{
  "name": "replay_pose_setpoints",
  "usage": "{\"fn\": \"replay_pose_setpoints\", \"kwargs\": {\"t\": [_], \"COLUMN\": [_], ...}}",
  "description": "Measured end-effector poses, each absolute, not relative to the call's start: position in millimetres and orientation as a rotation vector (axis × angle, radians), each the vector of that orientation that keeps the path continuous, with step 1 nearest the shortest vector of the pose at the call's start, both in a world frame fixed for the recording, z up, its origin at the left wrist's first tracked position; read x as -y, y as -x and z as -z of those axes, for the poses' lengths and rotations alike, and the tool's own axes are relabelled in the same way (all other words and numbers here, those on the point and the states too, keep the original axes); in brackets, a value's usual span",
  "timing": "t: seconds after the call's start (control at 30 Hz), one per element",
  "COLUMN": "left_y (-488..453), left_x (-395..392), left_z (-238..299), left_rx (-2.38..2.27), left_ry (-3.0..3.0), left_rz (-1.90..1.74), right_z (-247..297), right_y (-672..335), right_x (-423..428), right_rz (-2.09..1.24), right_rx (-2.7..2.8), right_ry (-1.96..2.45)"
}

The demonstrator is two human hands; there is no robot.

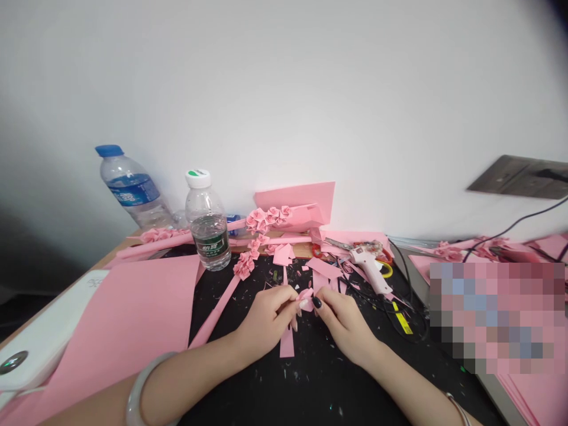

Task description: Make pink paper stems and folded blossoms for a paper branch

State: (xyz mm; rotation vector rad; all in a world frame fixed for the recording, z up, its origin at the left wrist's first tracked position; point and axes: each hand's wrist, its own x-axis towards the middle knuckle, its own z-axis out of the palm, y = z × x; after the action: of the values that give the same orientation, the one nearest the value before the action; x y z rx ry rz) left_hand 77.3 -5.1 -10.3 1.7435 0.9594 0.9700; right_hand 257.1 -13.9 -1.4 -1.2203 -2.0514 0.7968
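Note:
Between my two hands is a small piece of folded pink paper (pixel 305 294), pinched over the middle of the black mat (pixel 284 396). My left hand (pixel 270 316) grips its left side with thumb and fingers, and my right hand (pixel 344 319) closes on its right side. Fingers hide much of the fold. Below it, a pink paper strip (pixel 287 345) lies on the mat. Left of my hands rests a rolled pink paper stick with paper flowers (pixel 244 266) at its top. Another flowered paper stick (pixel 266 219) lies farther back.
A white-capped water bottle (pixel 208 231) and a blue-capped bottle (pixel 133 189) stand at back left. Behind my right hand sit a glue gun (pixel 370 269), its cable, scissors (pixel 387 271) and paper scraps. A large pink sheet (pixel 133 319) covers the left side. A wall socket (pixel 519 176) is at right.

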Motion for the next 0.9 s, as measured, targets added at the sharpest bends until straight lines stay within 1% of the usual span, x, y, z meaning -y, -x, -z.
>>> {"fn": "replay_pose_setpoints", "kwargs": {"t": [0.1, 0.2, 0.3, 0.43, 0.63, 0.9], "left_y": [-73, -70, -69, -71, -74, -78], "left_x": [2, 0, -1, -2, -1, 0], "left_z": [10, 13, 16, 13, 4, 8], "left_rx": [-1.011, -0.985, -0.993, -1.022, -0.886, -0.898], "left_ry": [-1.968, -2.067, -2.085, -1.988, -1.737, -1.414], "left_rz": [-1.033, -1.079, -1.102, -1.084, -1.019, -1.057], "right_z": [1, 2, 3, 5, 6, 8], "right_y": [-255, -253, -253, -254, -256, -257], "right_x": [15, 16, 15, 12, 8, 8], "right_rz": [-1.062, -1.345, -1.479, -1.534, -1.497, -1.456], "right_rx": [1.92, 1.725, 1.566, 1.484, 1.472, 1.555], "right_ry": [1.144, 1.08, 1.06, 1.019, 1.006, 0.992]}}
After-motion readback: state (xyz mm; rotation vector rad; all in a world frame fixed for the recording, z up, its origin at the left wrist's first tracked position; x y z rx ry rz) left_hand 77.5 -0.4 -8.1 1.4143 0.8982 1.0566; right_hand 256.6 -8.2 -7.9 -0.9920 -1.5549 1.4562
